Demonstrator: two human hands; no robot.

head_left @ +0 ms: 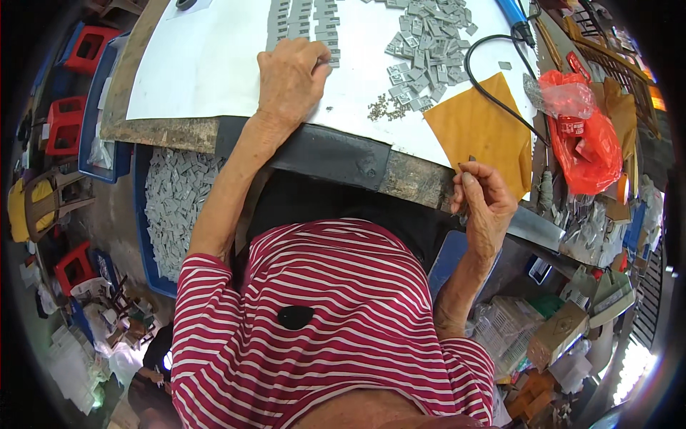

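Observation:
My left hand (291, 79) is on the white sheet, fingers curled and pressed together at the near end of rows of small grey plastic pieces (301, 21). Its fingertips are hidden, so what they hold does not show. To the right, my right hand (487, 196) is raised by the table's front edge, thumb and fingers pinched around a thin dark thing (471, 159), too small to name. Beyond it lies a brown paper sheet (482, 129). Loose grey plastic pieces (429, 50) form a pile at the far right, with tiny brownish metal parts (386, 109) on its near side.
A blue handheld tool (511, 13) with a black cord (468, 61) hangs over the table's right side. A red plastic bag (589, 154) is at the right edge. Below the table's left part stands a blue bin (143, 236) full of grey pieces. Red stools (66, 125) stand further left.

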